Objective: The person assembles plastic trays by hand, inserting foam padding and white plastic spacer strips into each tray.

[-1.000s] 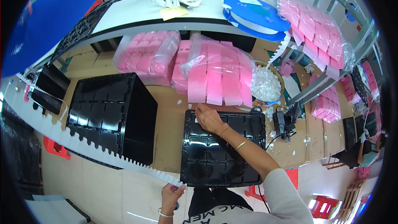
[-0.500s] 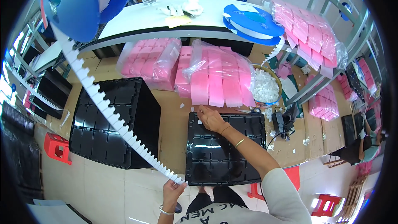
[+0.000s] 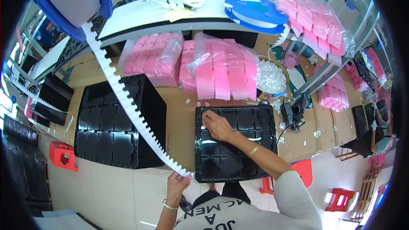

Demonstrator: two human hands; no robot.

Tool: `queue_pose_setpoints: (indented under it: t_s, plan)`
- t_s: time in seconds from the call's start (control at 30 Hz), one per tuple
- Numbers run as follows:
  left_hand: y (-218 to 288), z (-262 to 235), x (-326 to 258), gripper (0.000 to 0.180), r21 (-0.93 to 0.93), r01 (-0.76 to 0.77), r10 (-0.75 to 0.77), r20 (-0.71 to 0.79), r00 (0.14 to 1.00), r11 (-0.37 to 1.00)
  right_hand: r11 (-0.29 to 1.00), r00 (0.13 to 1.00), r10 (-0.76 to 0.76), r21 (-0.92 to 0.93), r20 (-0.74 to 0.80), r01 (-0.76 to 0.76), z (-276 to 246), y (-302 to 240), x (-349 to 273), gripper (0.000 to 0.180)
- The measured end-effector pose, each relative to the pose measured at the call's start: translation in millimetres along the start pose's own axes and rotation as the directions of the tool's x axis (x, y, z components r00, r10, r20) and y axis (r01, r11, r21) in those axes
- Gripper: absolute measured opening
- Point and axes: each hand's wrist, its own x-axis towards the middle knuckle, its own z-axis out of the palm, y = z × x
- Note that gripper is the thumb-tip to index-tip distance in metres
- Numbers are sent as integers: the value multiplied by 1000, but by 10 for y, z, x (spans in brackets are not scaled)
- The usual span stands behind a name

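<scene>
My left hand (image 3: pixel 179 183) pinches the free end of a white notched strip (image 3: pixel 130 106), just off the near left corner of a black tray (image 3: pixel 230 153). The strip hangs in a curve from a blue reel (image 3: pixel 70 4) at the upper left. My right hand (image 3: pixel 216 125) is over the tray's far left part, its fingers curled together and the tips down at the surface. Whatever those fingertips hold, if anything, is hidden. Shallow raised lines divide the glossy tray into rectangular sections.
Left of the tray stands a tall stack of black trays (image 3: pixel 106 123). Behind are bagged pink pieces (image 3: pixel 226 68), a tub of white bits (image 3: pixel 272 79) and a black power adapter (image 3: pixel 292 115). A second blue reel (image 3: pixel 255 10) lies on the white shelf (image 3: pixel 204 6). Red stools (image 3: pixel 64 155) stand below.
My right hand has shifted slightly on the tray, still at its far left part. My left hand keeps its pinch on the strip's end. The whole view has shifted a little.
</scene>
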Motion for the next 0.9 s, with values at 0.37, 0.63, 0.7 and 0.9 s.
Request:
queue_pose_setpoints:
  t_s: [0.37,0.63,0.7,0.9]
  plan:
    - [61,194,38,20,-127,-72,75,24,997,989,651,853,338,555,398,-517,-190,-1212,-803,15]
    - [114,269,-174,19,-158,-99,122,143,982,982,827,922,252,430,293,-362,-232,-1434,-888,11]
    - [168,306,-218,15,-272,1,37,137,990,962,850,936,233,412,264,-328,-233,-1455,-899,11]
    - [-56,122,-161,17,-213,-38,45,27,999,976,834,929,238,430,285,-346,-324,-1454,-865,15]
